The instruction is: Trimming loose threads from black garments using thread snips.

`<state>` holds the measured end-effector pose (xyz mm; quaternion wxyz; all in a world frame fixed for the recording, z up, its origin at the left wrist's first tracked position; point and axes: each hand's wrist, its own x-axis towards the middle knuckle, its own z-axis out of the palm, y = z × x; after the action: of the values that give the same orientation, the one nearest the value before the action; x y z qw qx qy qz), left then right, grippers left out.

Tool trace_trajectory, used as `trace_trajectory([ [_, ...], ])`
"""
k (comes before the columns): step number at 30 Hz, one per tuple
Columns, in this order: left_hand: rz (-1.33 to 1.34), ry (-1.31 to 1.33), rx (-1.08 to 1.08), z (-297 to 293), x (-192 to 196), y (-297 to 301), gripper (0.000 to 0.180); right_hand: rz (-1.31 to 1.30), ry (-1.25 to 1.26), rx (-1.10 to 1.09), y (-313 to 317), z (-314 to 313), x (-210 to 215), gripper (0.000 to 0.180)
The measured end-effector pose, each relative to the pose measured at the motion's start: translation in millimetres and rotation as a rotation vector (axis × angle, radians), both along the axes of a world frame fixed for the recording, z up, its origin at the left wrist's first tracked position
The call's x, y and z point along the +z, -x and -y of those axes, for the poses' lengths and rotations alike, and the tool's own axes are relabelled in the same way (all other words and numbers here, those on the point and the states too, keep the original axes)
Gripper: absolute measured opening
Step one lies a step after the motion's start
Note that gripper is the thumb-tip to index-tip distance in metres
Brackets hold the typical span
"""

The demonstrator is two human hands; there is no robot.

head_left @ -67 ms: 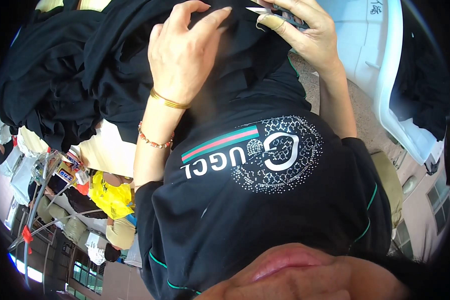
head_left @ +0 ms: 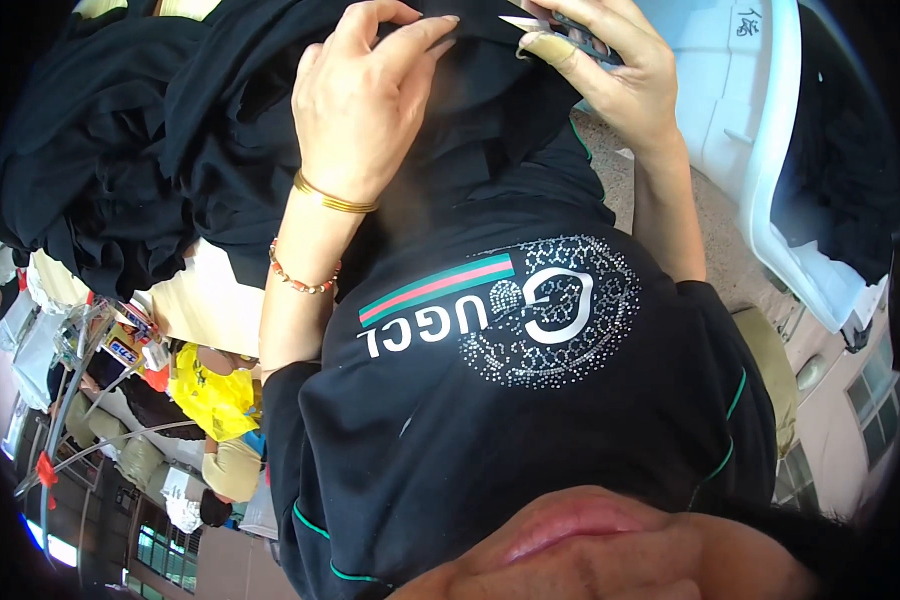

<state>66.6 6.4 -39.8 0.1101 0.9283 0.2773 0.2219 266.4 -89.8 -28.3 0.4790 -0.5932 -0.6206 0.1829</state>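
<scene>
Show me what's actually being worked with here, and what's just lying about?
In use:
- black cloth, spread beneath the hands
- small pointed cutter, in the right hand
- left hand, over the cloth; its grip is unclear

Apparently just about:
- light blue bin, at right
- yellow bag, at left
- red tie on a metal rod

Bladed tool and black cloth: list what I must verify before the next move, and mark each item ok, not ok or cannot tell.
1. Bladed tool held in the right hand: ok.
2. Tool apart from the left hand: ok, though its tip points that way.
3. Left hand gripping the black cloth: cannot tell.
4. Whole cloth in view: not ok, it runs past the top edge.
5. Gold bangles apart from the tool: ok.
</scene>
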Motion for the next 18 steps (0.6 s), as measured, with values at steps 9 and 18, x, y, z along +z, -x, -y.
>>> trace_trajectory([
  [9,0.741,1.4,-0.018,-1.0,8.8,3.3,0.022,0.174,-0.063,-0.01,13.2,3.2,35.6,0.044],
  [18,0.625,1.352,-0.033,2.7,8.8,8.4,0.024,0.134,-0.021,0.079,11.5,-8.7,27.4,0.04],
])
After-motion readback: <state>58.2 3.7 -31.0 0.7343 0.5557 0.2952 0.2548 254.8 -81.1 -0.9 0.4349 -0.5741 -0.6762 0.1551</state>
